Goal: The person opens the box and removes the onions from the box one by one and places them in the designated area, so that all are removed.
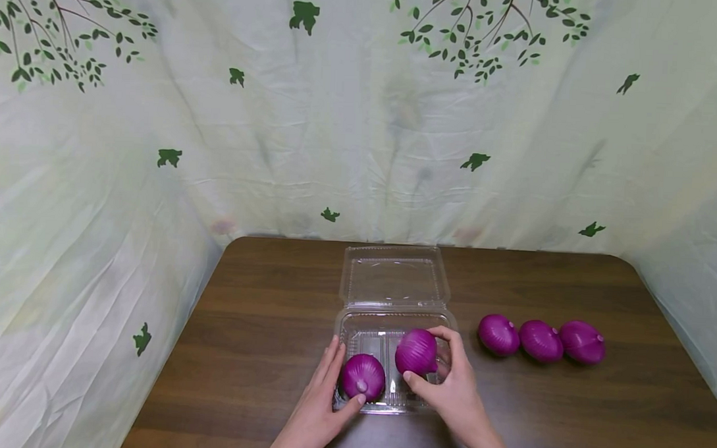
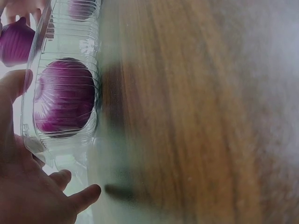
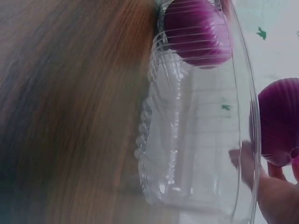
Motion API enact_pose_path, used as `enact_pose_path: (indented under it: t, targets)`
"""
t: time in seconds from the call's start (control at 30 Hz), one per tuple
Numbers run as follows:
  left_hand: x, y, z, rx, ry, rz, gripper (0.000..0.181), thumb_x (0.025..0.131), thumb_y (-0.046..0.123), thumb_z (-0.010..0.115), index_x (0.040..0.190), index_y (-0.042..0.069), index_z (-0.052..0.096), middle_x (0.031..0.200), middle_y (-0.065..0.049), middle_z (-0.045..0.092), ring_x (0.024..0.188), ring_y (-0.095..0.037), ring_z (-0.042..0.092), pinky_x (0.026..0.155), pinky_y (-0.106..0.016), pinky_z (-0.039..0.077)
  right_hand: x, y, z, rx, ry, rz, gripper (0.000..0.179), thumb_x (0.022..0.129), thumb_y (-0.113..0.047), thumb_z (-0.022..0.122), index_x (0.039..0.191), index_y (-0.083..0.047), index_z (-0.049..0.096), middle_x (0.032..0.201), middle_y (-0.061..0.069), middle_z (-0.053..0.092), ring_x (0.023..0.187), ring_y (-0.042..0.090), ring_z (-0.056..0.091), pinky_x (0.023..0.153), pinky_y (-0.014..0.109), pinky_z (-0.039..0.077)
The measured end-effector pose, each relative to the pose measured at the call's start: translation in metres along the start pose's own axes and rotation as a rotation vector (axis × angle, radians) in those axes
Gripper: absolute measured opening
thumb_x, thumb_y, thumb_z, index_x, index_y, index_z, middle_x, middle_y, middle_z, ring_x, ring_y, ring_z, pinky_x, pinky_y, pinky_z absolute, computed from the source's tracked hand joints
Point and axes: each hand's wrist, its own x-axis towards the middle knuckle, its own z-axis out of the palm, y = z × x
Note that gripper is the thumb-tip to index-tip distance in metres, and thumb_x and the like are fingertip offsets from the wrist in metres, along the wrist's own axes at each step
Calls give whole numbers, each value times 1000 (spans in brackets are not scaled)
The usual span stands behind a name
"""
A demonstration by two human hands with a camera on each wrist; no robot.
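Observation:
A clear plastic clamshell container (image 1: 381,409) sits on the table with its lid (image 1: 395,278) folded back. In its front left part lies a purple onion (image 1: 362,376), also seen through the clear wall as an onion (image 2: 65,98) in the left wrist view. My left hand (image 1: 322,407) rests along the container's left side, fingers straight and thumb at the front rim beside that onion. Between thumb and fingers, my right hand (image 1: 450,379) holds another purple onion (image 1: 416,352). The right wrist view shows this held onion (image 3: 280,121) above the rim.
To the container's right, three more purple onions stand in a row: a left one (image 1: 498,334), a middle one (image 1: 541,341) and a right one (image 1: 582,342). The brown wooden table (image 1: 261,300) ends at a pale leaf-print cloth (image 1: 362,132) at the back and sides.

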Motion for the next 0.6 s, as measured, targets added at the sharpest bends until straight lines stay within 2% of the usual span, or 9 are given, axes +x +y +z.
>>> enact_pose_path:
  t: [0.1,0.33,0.6]
  targets:
    - [0,0,0,-3,0,2,88,89,49,68,157,12,25,165,4,8,147,-25,18,108,-59,30,-2,0,-5,3,-2,-14,77,69,-1,87,130,-22,46,124,10,60,103,27,66,80,37,57]
    - [0,-1,1,5,-5,0,88,89,49,67,157,11,26,165,4,8,147,-26,18,107,-62,30,-6,1,-16,-103,28,-94,79,67,0,89,132,-17,48,128,3,52,114,24,56,90,32,52]
    - [1,-1,1,10,-5,-5,87,89,49,67,157,11,26,165,4,9,147,-27,19,104,-65,32,-11,6,-33,-209,41,-150,79,68,-3,89,135,-17,50,130,-5,48,114,20,51,88,28,52]
